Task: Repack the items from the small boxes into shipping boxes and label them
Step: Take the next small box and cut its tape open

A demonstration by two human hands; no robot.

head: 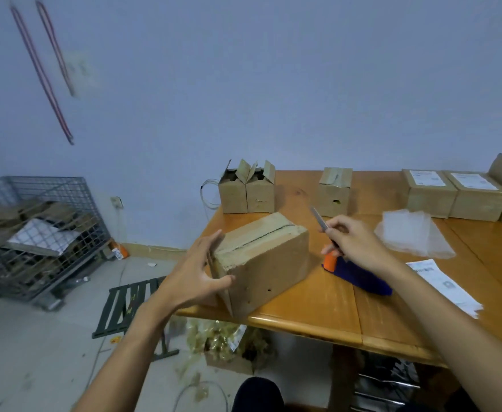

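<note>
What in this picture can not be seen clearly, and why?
Head view:
- Inside of the nearest brown cardboard box: closed flaps hide it.
- Handle of the thin metal blade: the right hand covers it.
- Print on the white paper sheets: too small, blurred.
- Blue and orange object: partly behind that hand.

I'm seeing the box [261, 257] sitting right of my left hand [196, 272], the tape dispenser [362, 281] lying beneath my right hand [353, 239] and its knife [319, 219].

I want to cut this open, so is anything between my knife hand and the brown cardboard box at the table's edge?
Nothing visible. The right hand, gripping a thin metal-bladed knife, is just right of the brown cardboard box with only air between. The orange-and-blue object lies lower, beside the box.
</note>
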